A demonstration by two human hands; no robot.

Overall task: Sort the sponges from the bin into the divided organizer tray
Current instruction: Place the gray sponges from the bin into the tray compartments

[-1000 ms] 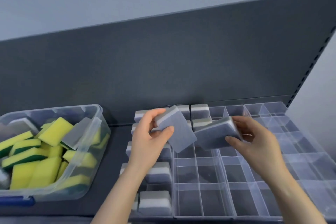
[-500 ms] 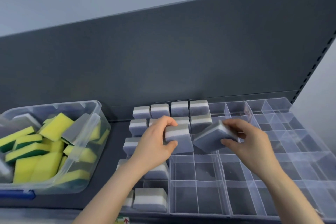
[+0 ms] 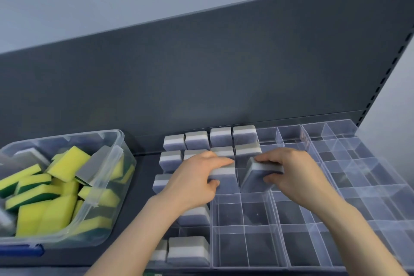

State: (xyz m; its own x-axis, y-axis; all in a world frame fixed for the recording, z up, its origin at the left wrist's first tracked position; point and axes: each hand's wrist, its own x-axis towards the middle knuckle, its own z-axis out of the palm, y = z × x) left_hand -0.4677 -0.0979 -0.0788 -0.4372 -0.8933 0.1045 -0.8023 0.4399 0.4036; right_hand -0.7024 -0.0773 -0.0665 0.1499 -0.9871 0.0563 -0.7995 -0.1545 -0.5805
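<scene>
— Fingers of the left hand [image 3: 195, 184] curl round a grey-and-white sponge [image 3: 224, 177], thumb on its near face. Those of the right hand [image 3: 298, 177] pinch a second grey sponge [image 3: 255, 177], tilted, in the cell just to the right.

— Which step is that?

— Seating both, I'd judge. Near compartments of the clear organizer tray [image 3: 300, 246] stand empty, while the left columns and two far rows hold grey sponges [image 3: 244, 135].

— And next?

— Press the left one level and tip the right one upright so it drops between the dividers. Then reach left to the bin [image 3: 94, 133], where yellow-and-green sponges [image 3: 67, 160] and a few grey ones wait.
</scene>
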